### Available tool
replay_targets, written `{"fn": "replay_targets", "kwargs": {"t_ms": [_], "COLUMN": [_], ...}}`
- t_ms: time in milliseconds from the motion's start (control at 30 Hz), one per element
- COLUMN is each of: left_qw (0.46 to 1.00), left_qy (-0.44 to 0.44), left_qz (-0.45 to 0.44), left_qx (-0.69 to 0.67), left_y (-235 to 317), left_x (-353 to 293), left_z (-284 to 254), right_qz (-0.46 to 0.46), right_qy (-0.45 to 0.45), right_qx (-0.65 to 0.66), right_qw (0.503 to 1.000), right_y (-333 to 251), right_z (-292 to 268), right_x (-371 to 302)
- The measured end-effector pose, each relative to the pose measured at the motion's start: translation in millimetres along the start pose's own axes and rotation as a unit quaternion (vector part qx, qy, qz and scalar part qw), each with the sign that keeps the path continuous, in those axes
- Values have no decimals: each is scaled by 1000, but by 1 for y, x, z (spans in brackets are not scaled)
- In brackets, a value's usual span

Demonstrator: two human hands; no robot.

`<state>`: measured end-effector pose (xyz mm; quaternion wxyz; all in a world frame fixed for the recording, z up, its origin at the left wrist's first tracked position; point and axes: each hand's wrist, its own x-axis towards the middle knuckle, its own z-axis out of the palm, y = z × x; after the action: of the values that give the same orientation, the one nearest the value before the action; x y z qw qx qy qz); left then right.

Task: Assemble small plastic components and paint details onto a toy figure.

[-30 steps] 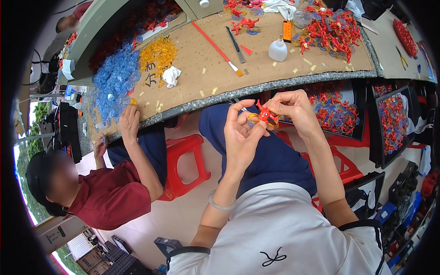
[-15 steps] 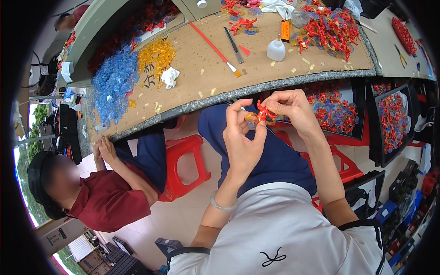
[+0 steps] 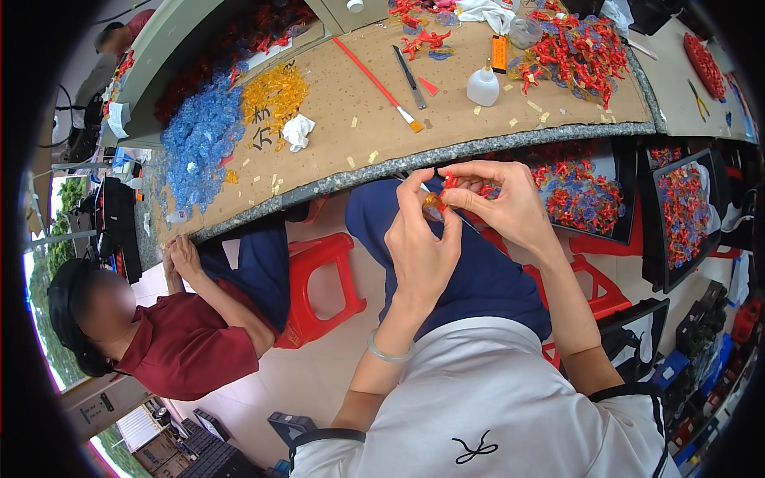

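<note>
Over my lap, just off the near edge of the workbench [image 3: 374,170], both hands hold one small red plastic figure [image 3: 449,188]. My left hand [image 3: 422,251] pinches its left side, where translucent orange and pale clear parts show between thumb and forefinger. On the other side, my right hand [image 3: 506,201] grips the red body with thumb and fingers, which cover much of it. The two hands nearly touch at the fingertips. How the parts join is too small to make out.
Blue translucent pieces [image 3: 203,131], yellow pieces [image 3: 275,94] and red figures [image 3: 574,56] lie heaped on the bench. Nearby are a paintbrush [image 3: 378,84], a utility knife [image 3: 409,77] and a squeeze bottle [image 3: 483,88]. A filled tray [image 3: 628,171] sits at right; a seated co-worker [image 3: 191,342] at left.
The red figure has been turned between my fingers and shows less of itself. My right fingers have closed further over it, toward the left hand. The co-worker's hands stay at the bench edge.
</note>
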<state>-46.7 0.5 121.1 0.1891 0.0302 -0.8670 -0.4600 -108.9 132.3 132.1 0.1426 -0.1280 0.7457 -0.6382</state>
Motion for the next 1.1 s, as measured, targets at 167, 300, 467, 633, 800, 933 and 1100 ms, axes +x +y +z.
{"fn": "replay_targets", "kwargs": {"t_ms": [167,300,467,633,800,933,1100], "left_qw": [999,998,998,999,980,912,880], "left_qy": [16,22,21,12,-16,-48,-80], "left_qz": [35,45,52,36,-84,-199,-226], "left_qx": [22,36,42,35,-180,-356,-409], "left_y": [0,1,0,3,1,1,-1], "left_x": [-1,-1,-2,-1,-2,0,2], "left_z": [1,1,0,-1,-3,-5,-8], "right_qz": [-21,-24,-16,-25,-7,14,51], "right_qy": [24,29,30,29,-15,-38,-29], "right_qx": [2,-9,0,16,60,110,134], "right_qw": [999,999,999,999,998,993,989], "right_y": [9,4,2,4,3,6,4], "right_z": [3,4,5,4,-5,-10,-10], "right_x": [0,-2,-3,-2,1,3,3]}}
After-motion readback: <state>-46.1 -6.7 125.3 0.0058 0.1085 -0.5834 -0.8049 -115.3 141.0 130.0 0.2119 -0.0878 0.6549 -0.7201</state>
